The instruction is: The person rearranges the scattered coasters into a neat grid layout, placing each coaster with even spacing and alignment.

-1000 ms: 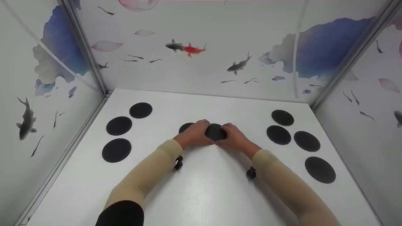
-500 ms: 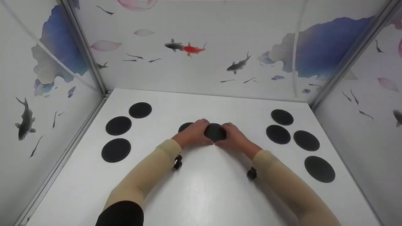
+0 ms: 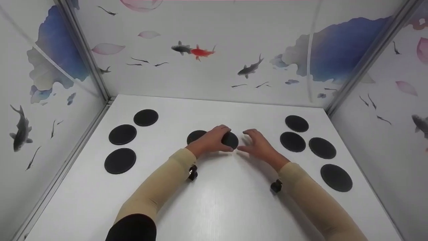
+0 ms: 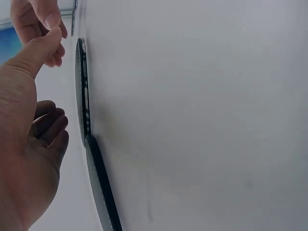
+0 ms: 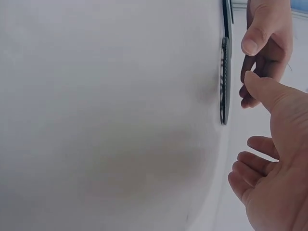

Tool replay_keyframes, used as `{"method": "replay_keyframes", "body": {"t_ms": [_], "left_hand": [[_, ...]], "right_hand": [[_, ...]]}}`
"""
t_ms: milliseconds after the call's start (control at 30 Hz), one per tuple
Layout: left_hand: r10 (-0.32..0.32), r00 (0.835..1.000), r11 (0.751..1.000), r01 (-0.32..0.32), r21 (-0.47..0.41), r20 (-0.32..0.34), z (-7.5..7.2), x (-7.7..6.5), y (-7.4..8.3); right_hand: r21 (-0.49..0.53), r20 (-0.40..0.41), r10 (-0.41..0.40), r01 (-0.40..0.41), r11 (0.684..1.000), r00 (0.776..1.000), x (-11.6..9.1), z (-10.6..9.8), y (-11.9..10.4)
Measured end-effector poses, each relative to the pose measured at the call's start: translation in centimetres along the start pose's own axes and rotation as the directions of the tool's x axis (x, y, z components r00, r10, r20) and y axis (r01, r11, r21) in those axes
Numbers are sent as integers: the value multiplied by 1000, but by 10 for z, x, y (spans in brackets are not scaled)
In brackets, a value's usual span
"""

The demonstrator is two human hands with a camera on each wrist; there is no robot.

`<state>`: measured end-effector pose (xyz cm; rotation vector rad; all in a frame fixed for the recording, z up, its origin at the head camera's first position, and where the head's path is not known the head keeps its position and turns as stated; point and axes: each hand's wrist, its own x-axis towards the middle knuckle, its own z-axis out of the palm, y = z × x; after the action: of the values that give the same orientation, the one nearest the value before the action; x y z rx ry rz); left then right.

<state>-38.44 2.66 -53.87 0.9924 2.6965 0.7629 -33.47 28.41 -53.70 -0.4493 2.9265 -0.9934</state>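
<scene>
A black round disc (image 3: 230, 141) lies flat on the white table in the middle. My left hand (image 3: 212, 141) hovers at its left edge, fingers and thumb loosely curved around it. From the left wrist view, that hand (image 4: 21, 139) is apart from the disc (image 4: 82, 91) and grips nothing. To the right of the disc, my right hand (image 3: 259, 146) is held with thumb and fingers spread, holding nothing. Its loosely bent fingers show in the right wrist view, away from the disc's edge (image 5: 224, 82). Partly hidden behind my left hand lies another black disc (image 3: 195, 136).
Several black discs lie flat on the right side, including one near the right edge (image 3: 336, 177). On the left are three more, the nearest being a large-looking disc (image 3: 120, 161). Patterned white walls (image 3: 207, 77) enclose the table (image 3: 214, 201) at the back and sides.
My right hand has moved off to the right, away from the middle disc. The left hand has shifted slightly rightward over it. The discs have stayed in place as the view shifted a little.
</scene>
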Motion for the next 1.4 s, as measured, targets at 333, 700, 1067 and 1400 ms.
{"method": "replay_keyframes", "body": {"t_ms": [333, 700, 1067, 1400], "left_hand": [[59, 998, 998, -60, -12, -10, 15, 38, 38], [121, 992, 992, -122, -39, -26, 40, 82, 81], [98, 995, 992, -99, -73, -16, 56, 118, 112], [40, 999, 999, -40, 21, 7, 70, 139, 128]], "right_hand": [[4, -83, 64, -64, 998, 994, -24, -36, 33], [-5, -163, 104, -106, 994, 981, -52, -75, 74], [-1, -224, 164, -169, 986, 961, -78, -103, 105], [-21, -163, 236, -243, 970, 958, -95, -116, 125]]}}
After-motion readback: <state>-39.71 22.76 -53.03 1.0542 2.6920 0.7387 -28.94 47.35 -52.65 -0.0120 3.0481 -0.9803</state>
